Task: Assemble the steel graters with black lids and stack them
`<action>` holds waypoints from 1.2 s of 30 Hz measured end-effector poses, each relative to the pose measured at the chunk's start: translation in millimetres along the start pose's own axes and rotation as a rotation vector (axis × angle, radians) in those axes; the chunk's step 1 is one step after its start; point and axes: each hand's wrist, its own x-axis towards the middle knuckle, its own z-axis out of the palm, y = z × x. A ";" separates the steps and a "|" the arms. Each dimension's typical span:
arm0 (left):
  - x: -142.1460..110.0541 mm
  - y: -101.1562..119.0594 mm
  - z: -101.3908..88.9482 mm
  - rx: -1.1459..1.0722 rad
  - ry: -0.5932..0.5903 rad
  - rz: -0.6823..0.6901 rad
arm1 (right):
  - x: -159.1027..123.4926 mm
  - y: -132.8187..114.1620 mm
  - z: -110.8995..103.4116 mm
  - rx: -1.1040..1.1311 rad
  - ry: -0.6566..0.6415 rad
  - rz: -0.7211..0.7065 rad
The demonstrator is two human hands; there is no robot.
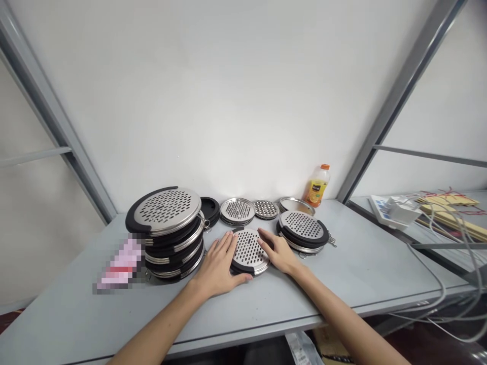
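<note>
Both forearms reached forward over the grey table point(266, 309), converging. The left hand point(218, 266), just right of the tall stack point(175, 241), was palm down, fingers together, thumb spread wide by the near rim of the perforated disc point(249, 247). That disc lay right of the stack, between the hands. Farther right of the stack, the right hand point(281, 253) angled inward, thumb and forefinger narrowly parted over the disc; whether it gripped, I couldn't tell. Behind and well right of the stack stood an orange-capped bottle point(318, 187).
</note>
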 end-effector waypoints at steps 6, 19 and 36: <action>-1.3 -2.3 4.9 0.015 0.042 0.006 | -7.9 -4.6 -4.2 -0.161 0.143 0.038; -3.9 -12.9 4.4 -0.064 0.013 -0.083 | -14.6 -4.1 0.2 -0.118 0.249 -0.012; -2.0 -4.4 -14.1 -0.609 0.257 0.021 | -12.8 -3.8 -8.7 0.125 0.147 -0.292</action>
